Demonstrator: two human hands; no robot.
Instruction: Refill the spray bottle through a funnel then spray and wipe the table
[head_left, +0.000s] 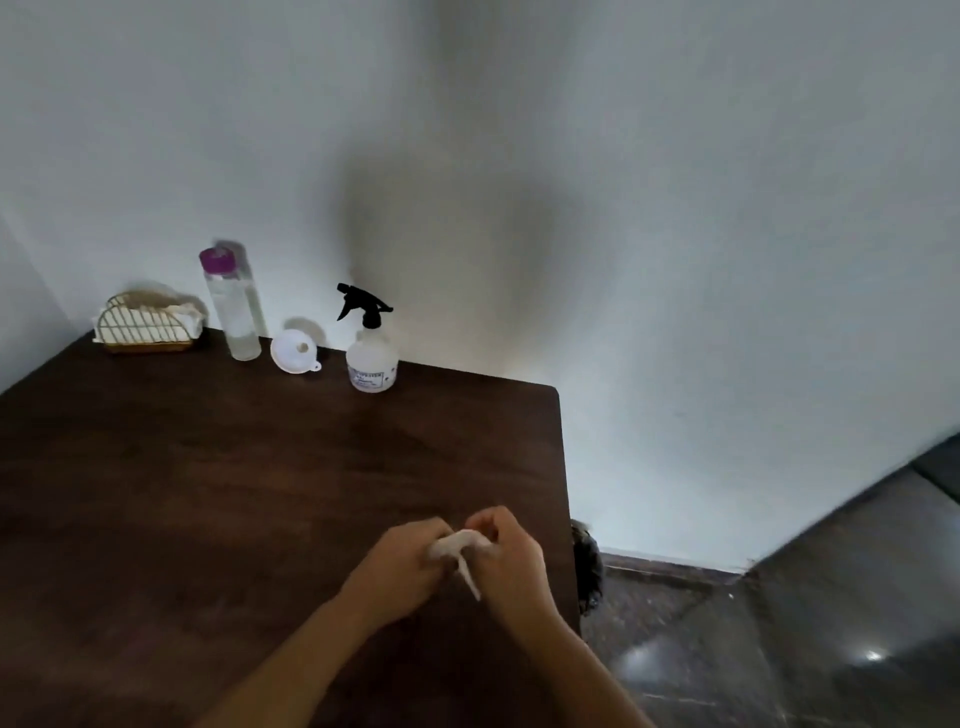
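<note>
Both hands meet low over the near right part of the dark wooden counter (208, 493), and between them they hold a small white tissue (460, 551). The left hand (402, 564) has its fingers curled round one bunched end. The right hand (511, 551) pinches the other end from above, while a loose tail of the tissue hangs down between the wrists. Held like this, the tissue is probably being folded or bunched into a pad, which would suit wiping the surface better than a loose sheet.

The rest of the task's things stand in a row along the far edge, against the white wall and well apart from the hands, probably kept there to leave the middle of the counter free. The spray bottle (371, 358) stands upright with its black trigger head on, near the far right corner. Just beside it, the white funnel (293, 351) lies tipped on its side rather than seated in any neck. Next comes a tall clear water bottle (234, 306) with a purple cap, upright. At the far left sits a gold wire napkin holder (148, 325), which looks like the source of the tissue.

With the trigger head on and the funnel set aside, no pouring is under way. How full the spray bottle is cannot be told, nor can any wetness on the dark wood.
</note>
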